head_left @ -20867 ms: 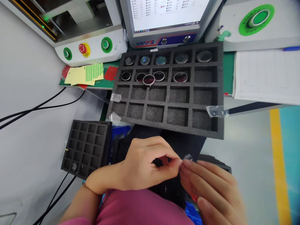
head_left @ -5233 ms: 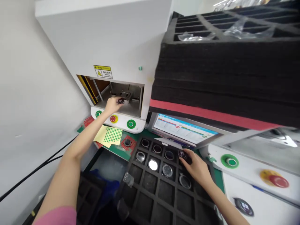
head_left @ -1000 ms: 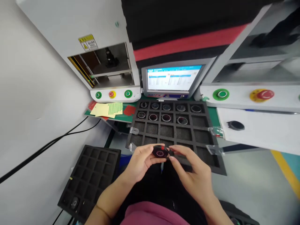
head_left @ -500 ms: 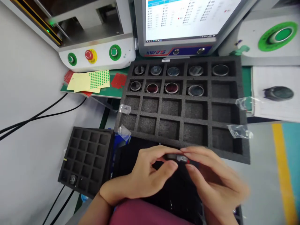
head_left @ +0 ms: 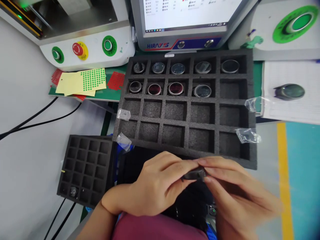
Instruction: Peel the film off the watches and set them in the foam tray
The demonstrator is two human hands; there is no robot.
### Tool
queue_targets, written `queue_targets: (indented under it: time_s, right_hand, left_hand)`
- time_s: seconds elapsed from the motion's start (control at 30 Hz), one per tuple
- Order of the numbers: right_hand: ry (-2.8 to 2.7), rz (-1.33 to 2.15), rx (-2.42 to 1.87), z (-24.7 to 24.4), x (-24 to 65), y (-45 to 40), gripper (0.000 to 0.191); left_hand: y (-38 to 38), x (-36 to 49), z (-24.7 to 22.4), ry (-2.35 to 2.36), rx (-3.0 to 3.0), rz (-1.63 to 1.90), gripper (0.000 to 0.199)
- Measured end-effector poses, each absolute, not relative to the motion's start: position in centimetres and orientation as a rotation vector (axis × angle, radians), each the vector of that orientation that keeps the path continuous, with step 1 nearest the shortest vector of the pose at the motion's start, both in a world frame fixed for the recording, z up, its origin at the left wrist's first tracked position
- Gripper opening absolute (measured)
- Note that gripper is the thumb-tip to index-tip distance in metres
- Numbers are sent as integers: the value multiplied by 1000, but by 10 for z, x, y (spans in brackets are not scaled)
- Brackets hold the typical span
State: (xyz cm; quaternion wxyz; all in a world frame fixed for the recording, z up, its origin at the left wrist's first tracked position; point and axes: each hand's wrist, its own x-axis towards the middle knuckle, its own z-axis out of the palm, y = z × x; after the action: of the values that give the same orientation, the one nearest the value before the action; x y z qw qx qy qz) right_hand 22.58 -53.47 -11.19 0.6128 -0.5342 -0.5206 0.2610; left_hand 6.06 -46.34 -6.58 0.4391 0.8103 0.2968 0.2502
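Note:
Between both hands is a small dark watch case, seen edge-on, just in front of the large foam tray. My left hand pinches its left end, thumb mostly hidden below and fingers on top. On the other end, the fingertips and thumb of my right hand close around it. Its face is not visible. Behind the hands, the black foam tray carries round watch cases such as a dark red one in its two back rows.
At left sits a smaller foam tray with one small part in it. A monitor, a machine panel with a red stop button and yellow sticker sheets stand behind. Another watch case rests on paper at right.
The watch case has turned in my fingers; its red-marked side no longer shows. My left thumb has moved beneath it, and my right hand has shifted slightly right. The camera view has also shifted.

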Motion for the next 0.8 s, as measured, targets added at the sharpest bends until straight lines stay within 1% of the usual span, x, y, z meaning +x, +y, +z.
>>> queue_targets:
  time_s: [0.1, 0.2, 0.33, 0.53, 0.63, 0.73, 0.8]
  right_hand:
    - [-1224, 541, -1286, -112, 226, -537, 17]
    - [-1260, 553, -1296, -109, 229, -536, 16]
    - [-1377, 684, -1294, -98, 241, -527, 13]
    - [-1607, 870, -1157, -85, 263, -515, 11]
    - [-1555, 842, -1147, -87, 262, -517, 13]
    - [-1517, 744, -1122, -90, 256, -519, 21]
    - [-1559, 671, -1102, -90, 255, -520, 20]
  left_hand:
    - [-462, 59, -66, 703, 2072, 607, 27]
    - [-461, 57, -65, 684, 2125, 594, 26]
    - [-459, 55, -66, 685, 2169, 538, 29]
    - [-458, 54, -69, 617, 2189, 489, 24]
    - [-458, 53, -70, 590, 2162, 495, 25]
    - [-457, 52, -69, 587, 2125, 502, 27]
    - [-457, 52, -69, 585, 2102, 500, 27]
